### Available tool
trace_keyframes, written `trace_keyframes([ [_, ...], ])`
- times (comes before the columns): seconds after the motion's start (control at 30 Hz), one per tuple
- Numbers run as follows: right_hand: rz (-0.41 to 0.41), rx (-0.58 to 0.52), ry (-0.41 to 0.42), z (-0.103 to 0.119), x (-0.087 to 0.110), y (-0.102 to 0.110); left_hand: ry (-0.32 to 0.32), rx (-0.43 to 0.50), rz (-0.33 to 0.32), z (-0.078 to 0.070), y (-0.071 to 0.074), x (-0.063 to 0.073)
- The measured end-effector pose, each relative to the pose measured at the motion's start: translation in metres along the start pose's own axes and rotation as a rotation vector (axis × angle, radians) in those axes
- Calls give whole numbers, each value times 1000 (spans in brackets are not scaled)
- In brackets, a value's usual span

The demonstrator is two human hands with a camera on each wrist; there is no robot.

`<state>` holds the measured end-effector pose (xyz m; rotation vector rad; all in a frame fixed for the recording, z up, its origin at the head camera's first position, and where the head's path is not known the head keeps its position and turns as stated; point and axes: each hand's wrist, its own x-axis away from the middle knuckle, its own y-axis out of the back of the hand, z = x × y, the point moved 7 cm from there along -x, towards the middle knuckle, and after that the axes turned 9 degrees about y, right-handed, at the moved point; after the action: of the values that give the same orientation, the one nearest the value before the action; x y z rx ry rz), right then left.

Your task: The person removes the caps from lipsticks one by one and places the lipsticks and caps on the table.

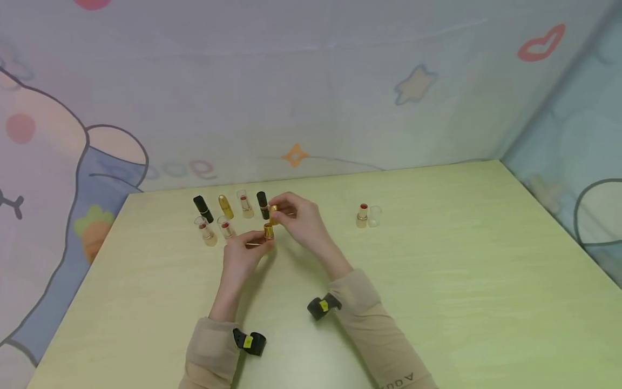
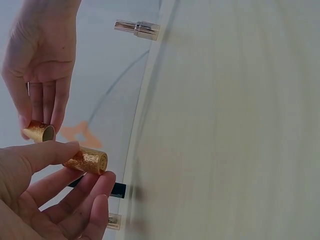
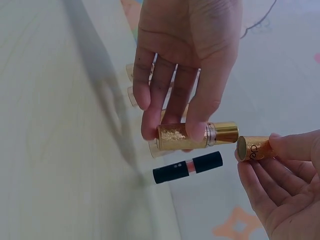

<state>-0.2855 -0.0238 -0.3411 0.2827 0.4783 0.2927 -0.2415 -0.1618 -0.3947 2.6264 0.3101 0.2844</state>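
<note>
My left hand grips the base of a gold lipstick between thumb and fingers, its shiny inner tube uncovered. Just beyond it my right hand pinches the matching gold cap by its closed end. The cap's open mouth faces the inner tube, very near it in the right wrist view. In the left wrist view the textured lipstick base shows its round bottom, with the cap beyond the left thumb. A black lipstick with a pinkish band stands right behind both hands.
Behind and left of the hands stand another black lipstick, a bullet-shaped gold one and several clear-capped ones. To the right, an uncapped lipstick with a red tip stands beside a clear cap. A printed cloth hangs behind the table.
</note>
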Motion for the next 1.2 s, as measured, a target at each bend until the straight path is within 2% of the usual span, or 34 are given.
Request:
trace_keyframes([
  [0.43, -18, -17, -21, -2, 5, 15, -15, 12, 6, -2, -6, 2],
  [0.7, -35, -7, -19, -5, 8, 24, 1, 24, 18, -4, -11, 2],
  [0.97, -56, 25, -9, -10, 17, 44, -7, 36, 42, -14, -26, 6],
  [1.2, -49, 69, -39, -15, 28, 58, -21, 7, 43, -17, -35, 6],
])
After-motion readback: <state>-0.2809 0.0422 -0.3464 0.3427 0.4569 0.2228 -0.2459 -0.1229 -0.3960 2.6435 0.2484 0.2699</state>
